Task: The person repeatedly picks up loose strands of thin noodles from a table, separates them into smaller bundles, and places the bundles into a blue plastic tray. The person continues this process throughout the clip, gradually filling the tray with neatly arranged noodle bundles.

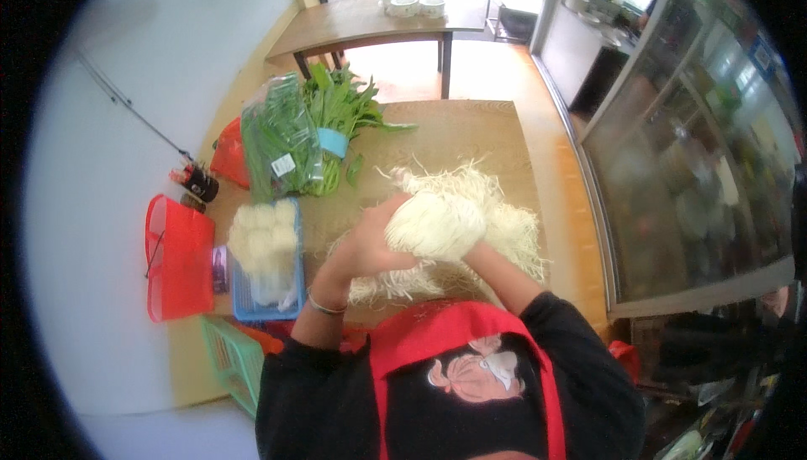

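Note:
A rounded bundle of pale noodles (435, 225) is held up in front of me over the wooden table (466, 123). My left hand (377, 233) grips its left side, with the thumb along the near edge. The fingers of my right hand are hidden behind the bundle; only the wrist (482, 257) shows at its lower right. Loose noodles (514, 227) lie spread on the table beneath and around both hands. Left of them, several similar noodle bundles (263, 233) are stacked in a blue plastic basket (238, 299).
Bagged green vegetables (280, 132) and leafy greens (334, 104) lie at the table's far left. A red plastic container (189, 258) stands by the wall, with a green basket (236, 359) below. Another table (340, 22) holds several white rolls (403, 6). A glass door (687, 164) is at right.

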`<action>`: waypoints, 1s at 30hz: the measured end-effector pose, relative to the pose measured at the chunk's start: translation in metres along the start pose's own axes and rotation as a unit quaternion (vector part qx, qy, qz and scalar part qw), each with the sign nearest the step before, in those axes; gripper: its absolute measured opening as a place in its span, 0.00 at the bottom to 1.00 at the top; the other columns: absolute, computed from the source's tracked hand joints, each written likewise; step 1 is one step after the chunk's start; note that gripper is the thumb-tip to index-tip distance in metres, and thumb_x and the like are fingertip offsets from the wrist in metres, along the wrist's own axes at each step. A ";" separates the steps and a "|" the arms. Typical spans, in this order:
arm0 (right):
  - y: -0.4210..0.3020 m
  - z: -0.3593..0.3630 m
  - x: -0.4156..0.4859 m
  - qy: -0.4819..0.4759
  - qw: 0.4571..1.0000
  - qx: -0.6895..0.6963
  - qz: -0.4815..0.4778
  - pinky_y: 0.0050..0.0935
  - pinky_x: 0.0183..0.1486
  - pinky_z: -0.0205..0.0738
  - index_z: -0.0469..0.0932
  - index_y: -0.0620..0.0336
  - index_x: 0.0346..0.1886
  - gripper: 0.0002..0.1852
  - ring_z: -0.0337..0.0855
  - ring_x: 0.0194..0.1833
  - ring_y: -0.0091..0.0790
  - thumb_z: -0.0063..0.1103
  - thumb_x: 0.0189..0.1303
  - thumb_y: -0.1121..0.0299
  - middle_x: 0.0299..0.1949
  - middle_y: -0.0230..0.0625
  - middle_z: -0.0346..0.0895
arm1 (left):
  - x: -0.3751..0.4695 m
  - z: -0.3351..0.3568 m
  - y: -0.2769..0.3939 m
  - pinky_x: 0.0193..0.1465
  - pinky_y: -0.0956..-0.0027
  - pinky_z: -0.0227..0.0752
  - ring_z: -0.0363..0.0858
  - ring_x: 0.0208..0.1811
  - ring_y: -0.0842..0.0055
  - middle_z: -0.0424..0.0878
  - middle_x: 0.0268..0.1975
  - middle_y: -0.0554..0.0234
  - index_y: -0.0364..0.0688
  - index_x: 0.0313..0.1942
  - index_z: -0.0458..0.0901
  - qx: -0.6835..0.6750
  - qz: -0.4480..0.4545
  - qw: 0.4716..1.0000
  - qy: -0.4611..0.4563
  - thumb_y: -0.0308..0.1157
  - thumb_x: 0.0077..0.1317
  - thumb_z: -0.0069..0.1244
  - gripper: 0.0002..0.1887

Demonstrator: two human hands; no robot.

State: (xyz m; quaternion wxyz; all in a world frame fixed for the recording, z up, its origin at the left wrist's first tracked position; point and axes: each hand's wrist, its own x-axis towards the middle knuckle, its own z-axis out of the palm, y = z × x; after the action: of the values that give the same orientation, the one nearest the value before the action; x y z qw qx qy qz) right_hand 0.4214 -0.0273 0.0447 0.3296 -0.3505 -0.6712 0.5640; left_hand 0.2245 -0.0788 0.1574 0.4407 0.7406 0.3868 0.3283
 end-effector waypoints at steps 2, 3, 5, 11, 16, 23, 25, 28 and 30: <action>-0.022 -0.013 0.012 -0.062 0.987 -0.123 0.077 0.32 0.73 0.47 0.62 0.58 0.69 0.32 0.57 0.70 0.40 0.55 0.65 0.53 0.69 0.42 0.60 | -0.019 -0.001 -0.007 0.59 0.70 0.67 0.77 0.54 0.77 0.80 0.52 0.50 0.33 0.59 0.70 0.067 -0.055 0.996 0.021 0.29 0.44 0.64 0.38; -0.060 -0.015 0.016 -0.116 0.952 -0.268 0.097 0.30 0.74 0.46 0.61 0.60 0.70 0.33 0.55 0.71 0.40 0.54 0.65 0.53 0.71 0.43 0.57 | -0.031 -0.002 -0.020 0.59 0.69 0.67 0.77 0.55 0.75 0.80 0.53 0.50 0.33 0.59 0.70 0.079 -0.051 0.994 0.062 0.29 0.45 0.64 0.37; -0.050 -0.012 0.028 -0.047 0.908 -0.404 -0.097 0.28 0.75 0.44 0.52 0.59 0.73 0.35 0.52 0.73 0.37 0.50 0.67 0.57 0.74 0.42 0.51 | -0.046 0.003 -0.054 0.61 0.67 0.67 0.76 0.57 0.72 0.79 0.54 0.49 0.34 0.59 0.69 0.102 -0.037 0.986 0.128 0.28 0.47 0.64 0.37; -0.067 -0.003 0.060 -0.031 0.952 -0.273 -0.135 0.29 0.76 0.44 0.40 0.54 0.77 0.36 0.48 0.75 0.36 0.40 0.71 0.57 0.78 0.40 0.39 | -0.034 0.068 -0.013 0.57 0.60 0.67 0.74 0.52 0.58 0.77 0.46 0.49 0.38 0.45 0.77 0.191 0.180 0.958 0.112 0.35 0.52 0.64 0.21; -0.126 -0.013 0.053 0.092 0.701 -0.657 -0.262 0.33 0.75 0.47 0.44 0.51 0.76 0.33 0.50 0.75 0.34 0.39 0.72 0.56 0.77 0.40 0.44 | 0.036 0.134 -0.050 0.50 0.56 0.69 0.76 0.51 0.50 0.79 0.46 0.39 0.33 0.50 0.77 0.040 -0.186 0.954 0.230 0.28 0.55 0.56 0.21; -0.130 -0.071 0.037 0.055 0.921 -0.302 -0.240 0.32 0.75 0.48 0.48 0.52 0.76 0.31 0.54 0.74 0.33 0.40 0.73 0.57 0.75 0.37 0.49 | 0.010 0.070 -0.131 0.73 0.60 0.53 0.65 0.68 0.56 0.68 0.66 0.49 0.36 0.65 0.66 0.540 0.049 0.816 0.202 0.43 0.62 0.54 0.34; -0.110 -0.083 0.029 0.056 0.922 -0.298 -0.241 0.32 0.75 0.49 0.49 0.52 0.75 0.31 0.55 0.73 0.33 0.40 0.73 0.57 0.75 0.36 0.51 | -0.016 0.031 -0.098 0.75 0.62 0.50 0.59 0.72 0.63 0.61 0.71 0.52 0.36 0.68 0.60 0.246 0.011 0.962 0.120 0.49 0.69 0.45 0.34; -0.055 -0.088 0.018 0.036 0.868 -0.472 -0.149 0.31 0.72 0.54 0.56 0.53 0.73 0.28 0.61 0.70 0.34 0.40 0.72 0.58 0.72 0.36 0.58 | -0.028 0.016 -0.120 0.73 0.66 0.53 0.61 0.70 0.69 0.65 0.68 0.53 0.36 0.65 0.65 0.007 -0.130 0.991 0.030 0.49 0.71 0.42 0.31; -0.055 -0.069 0.003 -0.117 0.865 -0.485 0.059 0.32 0.67 0.61 0.66 0.52 0.67 0.24 0.69 0.65 0.37 0.43 0.69 0.59 0.66 0.38 0.68 | -0.034 0.035 -0.184 0.68 0.66 0.59 0.68 0.64 0.67 0.72 0.62 0.51 0.36 0.61 0.71 0.085 -0.204 0.974 -0.042 0.48 0.70 0.44 0.28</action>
State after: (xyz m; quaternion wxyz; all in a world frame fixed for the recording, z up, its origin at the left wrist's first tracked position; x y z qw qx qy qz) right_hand 0.4719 0.0054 0.1097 0.0034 -0.4364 -0.8718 0.2224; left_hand 0.1845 -0.0643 -0.0278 0.4498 0.6941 0.5370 0.1660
